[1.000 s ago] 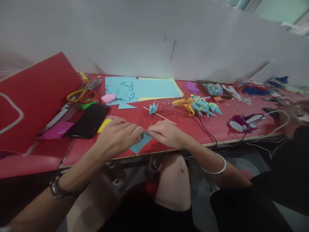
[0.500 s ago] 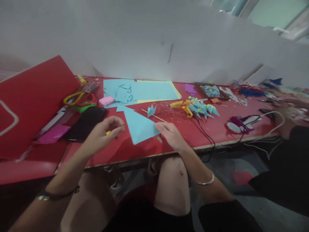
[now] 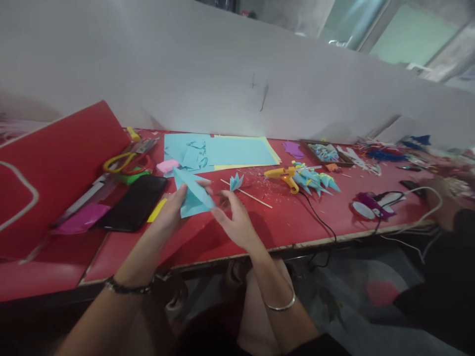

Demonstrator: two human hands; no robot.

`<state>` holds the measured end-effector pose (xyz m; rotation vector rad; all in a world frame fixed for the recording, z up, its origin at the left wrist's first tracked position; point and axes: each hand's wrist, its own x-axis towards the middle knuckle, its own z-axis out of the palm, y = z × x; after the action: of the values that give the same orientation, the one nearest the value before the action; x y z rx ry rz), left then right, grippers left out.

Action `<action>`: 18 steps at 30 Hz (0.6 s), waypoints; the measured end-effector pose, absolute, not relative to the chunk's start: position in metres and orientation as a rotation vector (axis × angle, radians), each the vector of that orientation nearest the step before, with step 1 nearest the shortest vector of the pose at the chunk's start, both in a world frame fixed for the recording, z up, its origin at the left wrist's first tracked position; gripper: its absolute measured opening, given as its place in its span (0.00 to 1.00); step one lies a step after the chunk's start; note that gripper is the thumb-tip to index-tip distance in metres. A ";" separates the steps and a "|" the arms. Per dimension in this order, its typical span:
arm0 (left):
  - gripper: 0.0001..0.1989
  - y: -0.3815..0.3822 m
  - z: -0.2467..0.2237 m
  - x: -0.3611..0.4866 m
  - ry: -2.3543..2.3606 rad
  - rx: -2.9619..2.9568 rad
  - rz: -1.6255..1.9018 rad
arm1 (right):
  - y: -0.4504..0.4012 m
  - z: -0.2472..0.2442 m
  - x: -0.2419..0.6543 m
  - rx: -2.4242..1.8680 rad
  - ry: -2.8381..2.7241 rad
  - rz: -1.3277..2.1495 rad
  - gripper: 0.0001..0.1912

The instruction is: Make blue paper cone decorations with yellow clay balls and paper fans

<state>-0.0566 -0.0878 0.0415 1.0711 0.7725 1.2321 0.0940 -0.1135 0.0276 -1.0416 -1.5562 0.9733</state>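
A sheet of light blue paper (image 3: 193, 195), partly folded over, is held up above the red table between my hands. My left hand (image 3: 174, 206) grips its left side, thumb in front and fingers behind. At the paper's right corner, my right hand (image 3: 234, 217) pinches the edge between thumb and fingers. Just beyond the right hand stands a small folded blue paper flower (image 3: 236, 182), beside a thin wooden stick (image 3: 256, 199) on the table.
A yellow glue gun (image 3: 284, 175) lies by blue folded paper pieces (image 3: 313, 182), its cord hanging over the table edge. On the left are a black phone (image 3: 135, 205), scissors (image 3: 120, 162) and a red board (image 3: 63, 173). Blue sheets (image 3: 241, 151) lie behind. Another person's arm (image 3: 440, 202) is at right.
My left hand, empty before, has taken hold of the blue paper. The sheet has moved left and is now bent over. My right hand has moved left with it.
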 end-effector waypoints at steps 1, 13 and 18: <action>0.26 -0.086 0.041 -0.058 0.863 1.075 1.212 | -0.113 0.030 0.095 -1.048 -1.624 0.870 0.25; 0.12 -0.072 0.052 -0.080 1.171 1.539 0.666 | -0.085 0.032 0.111 -1.158 -1.441 0.841 0.19; 0.12 -0.068 0.044 -0.086 1.111 1.417 0.873 | -0.088 0.030 0.116 -1.071 -1.554 0.752 0.18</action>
<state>-0.0856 -0.0677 0.0438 1.4170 1.1112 0.8728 0.1162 -0.0879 0.0298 -1.0712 -1.5539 0.7522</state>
